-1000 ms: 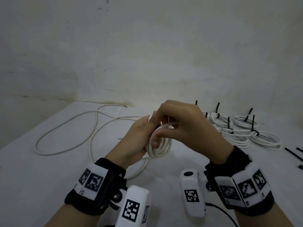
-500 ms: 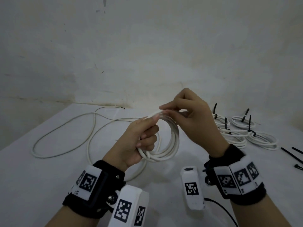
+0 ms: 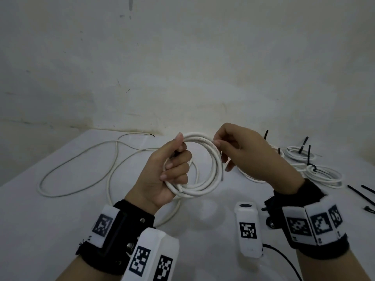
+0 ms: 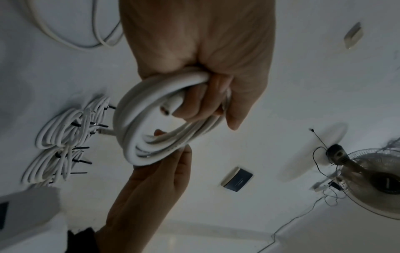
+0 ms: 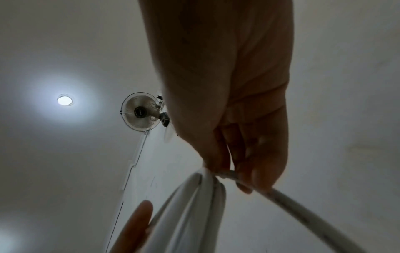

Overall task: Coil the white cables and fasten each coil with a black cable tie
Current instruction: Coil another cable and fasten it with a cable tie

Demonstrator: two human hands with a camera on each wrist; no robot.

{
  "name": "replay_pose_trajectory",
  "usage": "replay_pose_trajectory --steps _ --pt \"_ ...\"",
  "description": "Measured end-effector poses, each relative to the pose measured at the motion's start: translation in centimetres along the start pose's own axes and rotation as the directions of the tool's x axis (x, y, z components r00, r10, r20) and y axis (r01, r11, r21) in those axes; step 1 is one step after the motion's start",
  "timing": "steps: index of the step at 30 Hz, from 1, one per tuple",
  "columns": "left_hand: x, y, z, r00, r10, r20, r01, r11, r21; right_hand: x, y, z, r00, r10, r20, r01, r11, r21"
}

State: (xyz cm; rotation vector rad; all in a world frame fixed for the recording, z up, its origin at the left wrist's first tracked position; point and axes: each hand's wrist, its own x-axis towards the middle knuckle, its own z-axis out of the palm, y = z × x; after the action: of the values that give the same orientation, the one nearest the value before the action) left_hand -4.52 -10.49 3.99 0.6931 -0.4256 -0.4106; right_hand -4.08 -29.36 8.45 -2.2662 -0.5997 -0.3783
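A: From the head view we see our left hand (image 3: pixel 169 171) curled round one side of the white cable coil (image 3: pixel 215 169), thumb up along the top, holding it above the white table (image 3: pixel 40 230). Our right hand (image 3: pixel 251 155) pinches the coil's upper right side between thumb and fingertips.

B: The left wrist view gives us what that one hides: a cut cable end (image 4: pixel 167 108) poking out beside our curled fingers (image 4: pixel 194 106), and several turns stacked loosely in the loop. The right wrist view adds a single strand (image 5: pixel 303 210) running away from the pinch, apart from the bundled turns.

A: The coil looks round, of several uneven turns, with no tie on it.

B: On the table to our left, loose white cable (image 3: pixel 81 169) lies in wide loops toward the far edge by the wall (image 3: pixel 182 67). To our right sit finished coils (image 3: pixel 320 175) with black ties (image 3: pixel 304 141) standing up, and spare black cable ties (image 3: pixel 359 196) lie near the right edge.

A: Bare table shows just in front of our wrists and at the near left.
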Motion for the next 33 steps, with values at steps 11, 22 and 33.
replay_pose_trajectory --steps 11,22,33 --pt "0.0 0.1 -0.1 0.999 0.034 0.028 -0.034 0.999 -0.008 0.2 0.7 1.0 0.988 0.058 0.14 -0.099 0.948 0.302" --pt "-0.3 0.8 0.4 0.994 0.102 -0.031 -0.096 0.984 0.15 0.1 -0.5 2.4 0.972 0.061 0.228 -0.222 0.566 0.794" --pt "0.2 -0.9 0.9 0.976 0.182 -0.122 -0.151 0.963 0.224 -3.0 0.2 1.3 0.994 0.09 0.061 -0.108 0.74 0.664"
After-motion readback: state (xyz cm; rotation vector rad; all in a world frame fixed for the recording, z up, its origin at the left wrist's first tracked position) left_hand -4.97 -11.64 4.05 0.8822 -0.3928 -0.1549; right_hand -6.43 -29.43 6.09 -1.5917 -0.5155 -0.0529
